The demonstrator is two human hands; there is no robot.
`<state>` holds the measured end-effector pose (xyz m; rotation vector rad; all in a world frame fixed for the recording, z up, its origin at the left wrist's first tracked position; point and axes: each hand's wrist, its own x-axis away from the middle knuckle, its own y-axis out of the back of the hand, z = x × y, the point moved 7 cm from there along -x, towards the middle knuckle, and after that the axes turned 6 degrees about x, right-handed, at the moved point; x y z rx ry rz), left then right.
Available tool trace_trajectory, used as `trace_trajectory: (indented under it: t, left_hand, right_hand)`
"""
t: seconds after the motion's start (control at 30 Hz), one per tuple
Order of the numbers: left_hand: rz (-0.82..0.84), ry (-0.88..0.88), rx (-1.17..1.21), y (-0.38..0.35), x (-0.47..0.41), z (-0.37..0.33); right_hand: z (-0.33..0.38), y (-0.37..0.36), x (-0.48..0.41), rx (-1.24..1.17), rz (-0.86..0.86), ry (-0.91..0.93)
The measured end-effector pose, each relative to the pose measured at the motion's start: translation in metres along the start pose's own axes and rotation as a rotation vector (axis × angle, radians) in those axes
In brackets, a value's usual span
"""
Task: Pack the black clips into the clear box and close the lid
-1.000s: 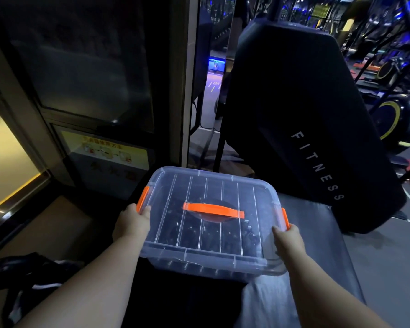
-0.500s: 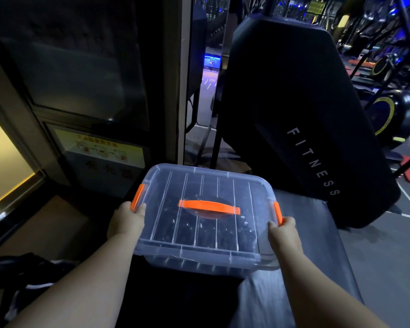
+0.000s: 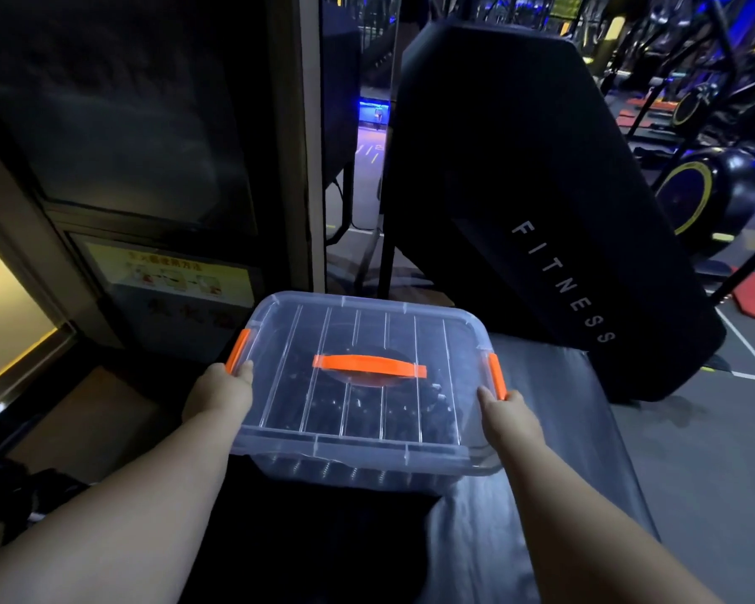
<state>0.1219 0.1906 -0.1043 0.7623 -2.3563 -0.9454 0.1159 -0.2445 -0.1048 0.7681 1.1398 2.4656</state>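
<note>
The clear box (image 3: 280, 442) sits in front of me with its ribbed lid (image 3: 436, 342) on top and an orange handle (image 3: 369, 366) across the middle. Black clips (image 3: 393, 411) show dimly through the plastic. My left hand (image 3: 219, 392) grips the box's left side, fingertips at the orange left latch (image 3: 237, 355). My right hand (image 3: 508, 414) grips the right side just below the orange right latch (image 3: 495, 377). The fingers of both hands curl under the rim and are mostly hidden.
A dark padded bench (image 3: 563, 451) lies under and right of the box. A large black machine shroud marked FITNESS (image 3: 541, 211) stands close behind. A dark cabinet with a yellow notice (image 3: 171, 272) is at the left. Exercise bikes (image 3: 707, 180) stand far right.
The box with both hands on its sides has shifted slightly left and toward me in view. Both grips look unchanged.
</note>
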Motion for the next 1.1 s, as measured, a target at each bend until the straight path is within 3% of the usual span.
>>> trace_trajectory:
  t: [0.27,0.57,0.8,0.97,1.1]
  left_hand:
    - [0.065,-0.076,0.096,-0.054,0.059,-0.043]
    - [0.092,-0.123,0.021,-0.099,0.110,-0.080]
    - [0.099,-0.157,-0.050,-0.100,0.108,-0.084]
    - [0.140,-0.141,-0.170,-0.087,0.118,-0.085]
    - [0.123,-0.233,-0.249,-0.071,0.138,-0.105]
  right_hand:
    - [-0.067,0.058,-0.019,0.017,-0.072,-0.078]
    - [-0.122,0.105,-0.026,0.029,-0.098,-0.139]
    - [-0.123,0.109,-0.024,0.167,-0.086,-0.164]
    - [-0.113,0.125,-0.005,0.460,-0.164,-0.211]
    - [-0.080,0.138,0.013,0.422,-0.256,-0.119]
